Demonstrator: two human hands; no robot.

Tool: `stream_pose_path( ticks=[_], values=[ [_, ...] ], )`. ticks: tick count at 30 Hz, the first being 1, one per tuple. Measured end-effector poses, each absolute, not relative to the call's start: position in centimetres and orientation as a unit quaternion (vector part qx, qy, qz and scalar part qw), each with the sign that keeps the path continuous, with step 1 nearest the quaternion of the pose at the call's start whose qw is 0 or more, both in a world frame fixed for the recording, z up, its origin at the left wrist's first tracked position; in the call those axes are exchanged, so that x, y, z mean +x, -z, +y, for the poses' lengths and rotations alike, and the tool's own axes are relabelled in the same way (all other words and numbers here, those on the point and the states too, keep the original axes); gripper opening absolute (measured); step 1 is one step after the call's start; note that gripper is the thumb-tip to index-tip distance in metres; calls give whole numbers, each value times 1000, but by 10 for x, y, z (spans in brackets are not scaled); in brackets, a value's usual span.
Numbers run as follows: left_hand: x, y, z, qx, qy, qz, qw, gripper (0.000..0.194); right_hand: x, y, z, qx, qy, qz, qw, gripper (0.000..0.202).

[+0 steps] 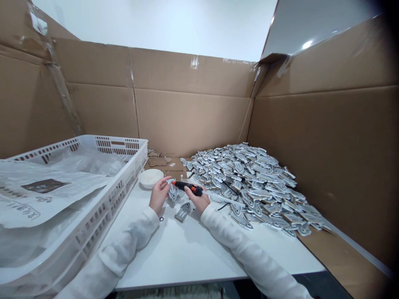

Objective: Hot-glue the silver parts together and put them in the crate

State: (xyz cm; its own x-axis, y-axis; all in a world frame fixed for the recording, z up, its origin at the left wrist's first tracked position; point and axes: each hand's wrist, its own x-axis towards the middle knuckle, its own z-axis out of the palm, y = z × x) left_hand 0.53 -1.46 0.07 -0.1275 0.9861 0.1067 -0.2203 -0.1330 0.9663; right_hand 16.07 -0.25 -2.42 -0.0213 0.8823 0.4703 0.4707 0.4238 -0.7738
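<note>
My right hand (198,199) is wrapped round a black and orange glue gun (190,187), with a long whitish glue stick (226,199) coming out of its back end. The gun's orange tip points left, at a small pale piece (171,181) pinched in my left hand (160,193). Just below the tip is a grey flat part (173,194). Another grey part with a pointed end (183,212) lies on the white table (183,257) between my forearms. A small dark ring (161,219) rests near my left wrist.
A large heap of grey flat parts (249,178) covers the right side. At the left stands a white plastic crate (121,187) with clear bags and a printed sheet. A white bowl (151,177) sits behind my left hand. Cardboard walls (193,116) surround the table.
</note>
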Motion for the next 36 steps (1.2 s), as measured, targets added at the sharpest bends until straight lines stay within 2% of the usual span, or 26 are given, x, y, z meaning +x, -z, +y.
stream_pose_path(
  ticks=[10,14,17,20,24,30,36],
  values=[
    [5,3,-12,435,-612,423,507,47,160,19,-6,-500,-170,-687,498,33],
    [6,1,-13,430,-617,424,505,45,159,12,-12,-511,-95,-712,472,33],
    [6,0,-14,432,-621,429,493,42,156,10,-13,-522,-69,-684,505,30],
    [8,0,-14,429,-623,424,497,39,152,13,-9,-503,-214,-635,547,28],
    [10,2,-12,366,-649,433,507,30,147,17,-6,-432,-457,-607,487,26],
    [13,5,-14,322,-664,431,519,24,141,18,-11,-384,-494,-594,506,19],
    [15,5,-16,419,-636,436,479,37,139,15,-11,-397,-544,-515,531,11]
  ],
)
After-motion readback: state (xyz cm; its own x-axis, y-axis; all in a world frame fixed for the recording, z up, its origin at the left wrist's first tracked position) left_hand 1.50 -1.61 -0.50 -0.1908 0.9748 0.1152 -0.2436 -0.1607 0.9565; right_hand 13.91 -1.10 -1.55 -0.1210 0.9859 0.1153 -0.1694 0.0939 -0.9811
